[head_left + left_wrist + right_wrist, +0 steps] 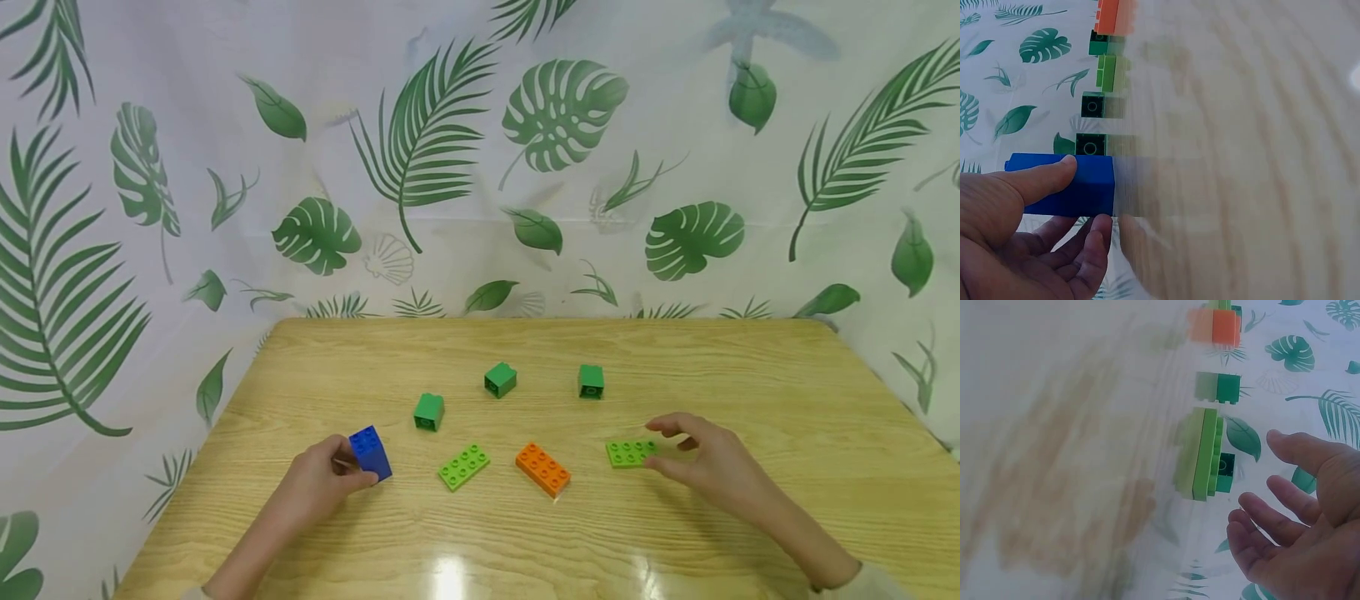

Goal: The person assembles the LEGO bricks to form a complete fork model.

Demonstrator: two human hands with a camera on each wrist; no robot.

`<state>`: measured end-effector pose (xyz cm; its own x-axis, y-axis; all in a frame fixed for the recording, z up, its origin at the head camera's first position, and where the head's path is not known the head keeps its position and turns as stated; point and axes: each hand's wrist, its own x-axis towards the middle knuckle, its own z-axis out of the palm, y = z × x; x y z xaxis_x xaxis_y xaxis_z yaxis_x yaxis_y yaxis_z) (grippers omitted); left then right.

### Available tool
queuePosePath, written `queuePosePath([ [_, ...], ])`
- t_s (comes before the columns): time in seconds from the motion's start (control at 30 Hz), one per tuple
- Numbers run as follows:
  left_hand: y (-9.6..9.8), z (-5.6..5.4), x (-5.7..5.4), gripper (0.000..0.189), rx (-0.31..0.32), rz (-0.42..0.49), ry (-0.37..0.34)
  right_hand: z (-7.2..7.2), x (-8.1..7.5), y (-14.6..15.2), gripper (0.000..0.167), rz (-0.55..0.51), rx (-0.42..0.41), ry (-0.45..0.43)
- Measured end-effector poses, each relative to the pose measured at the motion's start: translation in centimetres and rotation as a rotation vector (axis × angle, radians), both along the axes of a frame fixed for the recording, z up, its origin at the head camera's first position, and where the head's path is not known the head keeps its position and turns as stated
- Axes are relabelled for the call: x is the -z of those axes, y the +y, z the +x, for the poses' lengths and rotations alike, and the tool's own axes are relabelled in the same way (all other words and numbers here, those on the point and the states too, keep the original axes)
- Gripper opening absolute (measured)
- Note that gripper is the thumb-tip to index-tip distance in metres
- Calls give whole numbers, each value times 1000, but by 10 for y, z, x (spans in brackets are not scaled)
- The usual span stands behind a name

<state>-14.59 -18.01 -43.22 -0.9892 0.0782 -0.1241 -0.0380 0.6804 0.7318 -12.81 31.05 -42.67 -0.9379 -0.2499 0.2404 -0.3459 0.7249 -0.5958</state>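
Observation:
My left hand (324, 473) grips a tall blue toy brick (371, 454) between thumb and fingers; it stands upright on the table, studs up. In the left wrist view, the thumb lies along one side of the blue brick (1069, 187). On the right, my right hand (705, 458) is beside a flat light green brick (630, 454), thumb and fingers spread around its right end. The right wrist view shows a gap between those fingertips (1244, 500) and the light green brick (1205, 456).
Between the hands lie an orange brick (543, 469) and another flat light green brick (464, 467). Farther back are three dark green bricks, at left (429, 412), middle (500, 380) and right (591, 382). A leaf-patterned cloth (450, 275) hangs behind the wooden table (712, 358).

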Motion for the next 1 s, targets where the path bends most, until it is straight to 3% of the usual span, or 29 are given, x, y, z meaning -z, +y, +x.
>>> queuePosePath([
  [0.47, -3, -11, 1, 40, -5, -32, 37, -10, 4, 7, 43, -24, 17, -108],
  [0.7, 0, -9, -3, 77, -36, -39, 15, -13, 4, 8, 43, -50, -1, -159],
  [0.83, 6, -2, -9, 89, -87, -30, 53, -14, 4, 9, 43, -72, -20, -181],
  [1.0, 18, 5, -18, 81, -134, -6, 168, -15, 6, 9, 42, -109, -33, -206],
])
